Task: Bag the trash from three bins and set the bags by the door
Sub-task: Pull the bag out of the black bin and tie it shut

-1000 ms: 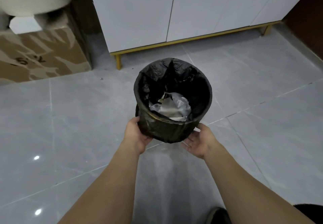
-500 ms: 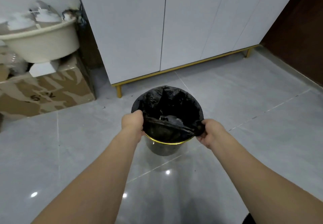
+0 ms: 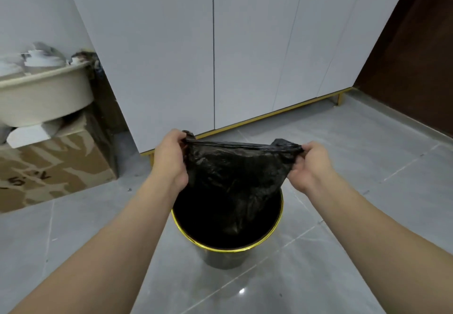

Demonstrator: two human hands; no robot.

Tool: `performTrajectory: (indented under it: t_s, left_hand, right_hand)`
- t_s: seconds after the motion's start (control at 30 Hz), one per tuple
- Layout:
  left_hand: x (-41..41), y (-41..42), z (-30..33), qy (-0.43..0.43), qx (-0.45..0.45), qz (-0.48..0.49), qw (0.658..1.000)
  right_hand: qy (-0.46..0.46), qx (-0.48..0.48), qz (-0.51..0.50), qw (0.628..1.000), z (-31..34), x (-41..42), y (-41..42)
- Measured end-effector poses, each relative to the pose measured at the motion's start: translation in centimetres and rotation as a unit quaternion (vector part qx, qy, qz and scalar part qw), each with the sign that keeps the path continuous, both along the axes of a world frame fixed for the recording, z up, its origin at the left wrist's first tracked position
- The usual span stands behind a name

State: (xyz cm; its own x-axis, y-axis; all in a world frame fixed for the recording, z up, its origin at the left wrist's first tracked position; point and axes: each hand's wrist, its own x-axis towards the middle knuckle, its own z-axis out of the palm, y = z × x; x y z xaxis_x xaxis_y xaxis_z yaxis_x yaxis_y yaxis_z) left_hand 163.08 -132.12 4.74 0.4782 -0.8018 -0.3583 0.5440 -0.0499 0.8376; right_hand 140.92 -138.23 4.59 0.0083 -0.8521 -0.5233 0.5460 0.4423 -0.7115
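A small round black bin point(image 3: 221, 256) with a gold rim stands on the grey tiled floor in front of me. A black trash bag point(image 3: 232, 181) hangs stretched above it, its bottom still inside the bin. My left hand point(image 3: 171, 159) pinches the bag's top left corner. My right hand point(image 3: 307, 165) pinches the top right corner. The bag's mouth is pulled taut and flat between both hands, so its contents are hidden.
White cabinet doors point(image 3: 213, 49) on gold legs stand just behind the bin. A cardboard box point(image 3: 49, 166) with a cream basin point(image 3: 41, 98) on top sits at the left. A dark brown door or panel point(image 3: 414, 63) is at the right.
The bin was set on the floor. Both hands gripped the bag's rim, peeled it off the bin and have lifted it upward, stretching the mouth flat.
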Motion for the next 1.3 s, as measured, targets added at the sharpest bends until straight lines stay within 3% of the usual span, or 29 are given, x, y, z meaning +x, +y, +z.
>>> performTrajectory:
  t_s: [0.17, 0.27, 0.3, 0.37, 0.4, 0.5, 0.53, 0.57, 0.6, 0.63, 0.67, 0.73, 0.8, 0.83, 0.9, 0.93, 1.0, 1.1, 1.2, 1.3]
  left_hand:
    - [0.5, 0.4, 2.7, -0.025, -0.027, -0.028, 0.999]
    - [0.8, 0.5, 3.2, -0.214, 0.057, -0.115, 0.968]
    - [0.9, 0.7, 3.1, -0.294, 0.105, -0.163, 0.936]
    - [0.9, 1.2, 3.1, -0.425, 0.215, -0.262, 0.84]
    - [0.8, 1.5, 3.0, -0.482, 0.259, -0.312, 0.777]
    - [0.2, 2.3, 2.0, -0.645, 0.321, -0.432, 0.543]
    - [0.0, 2.4, 1.6, -0.672, 0.326, -0.449, 0.49]
    - [0.2, 2.3, 1.2, -0.691, 0.328, -0.454, 0.456]
    - [0.4, 2.1, 1.0, -0.704, 0.321, -0.445, 0.45]
    - [0.6, 1.6, 0.9, -0.71, 0.307, -0.425, 0.47]
    - [0.6, 1.2, 1.4, -0.704, 0.285, -0.394, 0.518]
    - [-0.8, 0.5, 3.6, -0.664, 0.203, -0.306, 0.651]
    - [-3.8, 0.6, 7.0, -0.56, 0.087, -0.231, 0.791]
    - [-5.3, 1.0, 8.5, -0.495, 0.034, -0.211, 0.842]
    - [-8.4, 2.4, 11.4, -0.35, -0.048, -0.222, 0.909]
    - [-9.8, 3.1, 12.4, -0.259, -0.084, -0.255, 0.928]
    - [-12.0, 4.4, 13.5, -0.105, -0.137, -0.332, 0.927]
    - [-14.7, 5.2, 13.7, -0.016, -0.167, -0.389, 0.906]
    - [-16.0, 5.0, 11.8, 0.017, -0.154, -0.41, 0.899]
    - [-16.7, 5.0, 8.8, -0.094, -0.065, -0.416, 0.902]
  right_hand:
    - [-0.045, -0.047, 0.007, 0.998, 3.1, 0.9, -0.8]
    - [-0.042, -0.065, 0.016, 0.997, 4.7, 0.9, -0.7]
    - [-0.027, -0.075, 0.021, 0.997, 5.2, 0.9, -0.8]
    - [0.018, -0.109, 0.043, 0.993, 6.3, 0.8, -1.0]
    - [0.057, -0.133, 0.057, 0.988, 6.9, 0.7, -0.9]
    - [0.179, -0.216, 0.071, 0.957, 8.5, 0.5, -0.5]
    - [0.206, -0.233, 0.069, 0.948, 9.0, 0.4, -0.3]
    - [0.225, -0.25, 0.067, 0.939, 9.4, 0.2, -0.2]
    - [0.246, -0.264, 0.063, 0.93, 9.8, 0.1, -0.1]
    - [0.273, -0.277, 0.053, 0.92, 10.2, -0.2, -0.1]
    - [0.302, -0.287, 0.038, 0.908, 10.6, -0.4, 0.0]
    - [0.35, -0.303, -0.005, 0.886, 11.6, -1.5, -0.1]
    - [0.374, -0.315, -0.055, 0.871, 13.0, -3.0, -0.3]
    - [0.374, -0.322, -0.079, 0.866, 13.8, -3.8, -0.5]
    - [0.36, -0.333, -0.124, 0.863, 15.1, -5.7, -0.8]
    - [0.354, -0.335, -0.139, 0.862, 15.7, -6.6, -0.9]
    - [0.349, -0.339, -0.151, 0.86, 16.3, -8.5, -1.1]
    - [0.341, -0.333, -0.142, 0.868, 16.3, -10.8, -1.4]
    - [0.342, -0.301, -0.132, 0.88, 15.4, -12.6, -2.1]
    - [0.353, -0.283, -0.103, 0.886, 13.3, -13.0, -2.7]
